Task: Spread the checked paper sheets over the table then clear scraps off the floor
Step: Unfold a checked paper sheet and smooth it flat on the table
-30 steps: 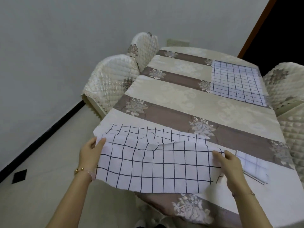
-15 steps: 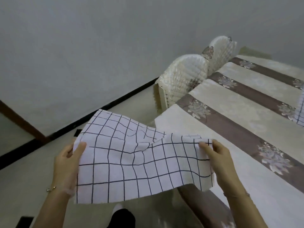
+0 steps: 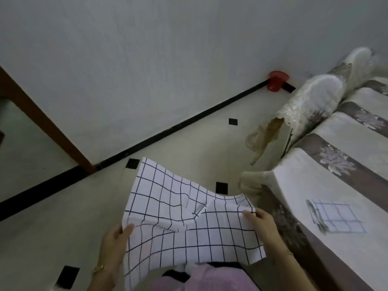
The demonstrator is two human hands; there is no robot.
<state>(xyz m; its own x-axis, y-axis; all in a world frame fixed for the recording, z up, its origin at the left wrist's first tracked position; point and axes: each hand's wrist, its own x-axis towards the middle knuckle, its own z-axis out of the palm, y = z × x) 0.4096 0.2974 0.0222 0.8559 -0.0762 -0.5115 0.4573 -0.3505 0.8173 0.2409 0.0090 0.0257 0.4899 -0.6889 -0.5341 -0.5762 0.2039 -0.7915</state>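
dim, even light | soft shadows | motion blur | wide-angle edge bending

Left grip [image 3: 114, 241], right grip [image 3: 265, 227], both pinching sheet [image 3: 178, 215]

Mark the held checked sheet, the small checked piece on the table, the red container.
held checked sheet [image 3: 184, 223]: head view, crumpled middle.
small checked piece [image 3: 338, 217]: head view, its middle.
red container [image 3: 276, 81]: head view, side wall.

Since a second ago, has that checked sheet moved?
Yes, leftward. The checked sheet is off the table; the left hand and right hand hold it over the floor beside its corner.
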